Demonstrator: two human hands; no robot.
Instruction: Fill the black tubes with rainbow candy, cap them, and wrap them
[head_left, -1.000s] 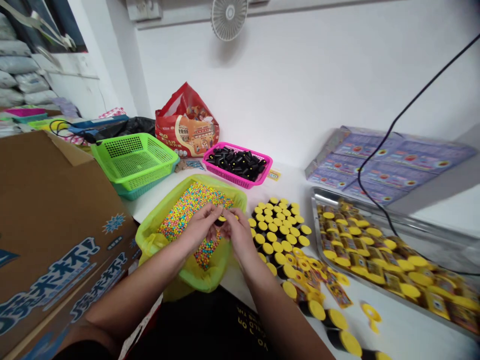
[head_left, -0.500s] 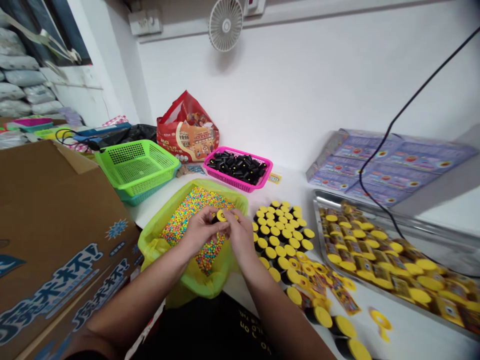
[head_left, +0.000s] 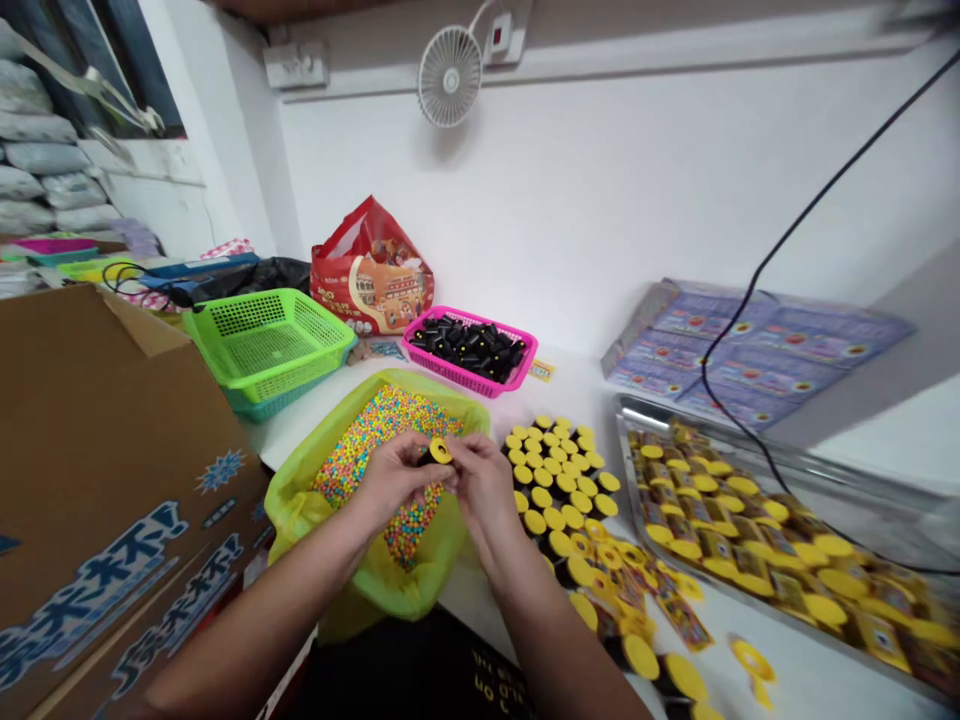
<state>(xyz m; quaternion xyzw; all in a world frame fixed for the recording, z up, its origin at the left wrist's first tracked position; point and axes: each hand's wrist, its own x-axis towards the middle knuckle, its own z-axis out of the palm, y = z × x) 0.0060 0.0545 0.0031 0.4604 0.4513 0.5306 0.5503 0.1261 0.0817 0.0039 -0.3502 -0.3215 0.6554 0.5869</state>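
**Small black cup sideways in our fingers, yellow ring facing right**

So the thing we've got in hand is a small black cup, and it's up over the middle of the candy tub, off the table. What matters here is how it's lying: the long axis looks to run roughly left to right, tilted, with the dark body on the left and the yellow ring on the right end, turned up and a bit toward us. Our left hand is the nearer one to the body, thumb and fingers closed around it. Our right hand comes in from the ring side, fingers curled almost together, tips right at the ring's right edge. Whether they're really pinching it, we can't tell.

Looks-wise: shiny yellow, round face, opening in the middle. The body's mostly hidden behind our fingers.

Going outward, the tub has a yellow bag lining it, with tiny multicoloured balls heaped toward the far left. Just to the right, a bunch of yellow-topped black cups stands on the table, loose yellow rings nearer us. Far side: a pink basket of black pieces.
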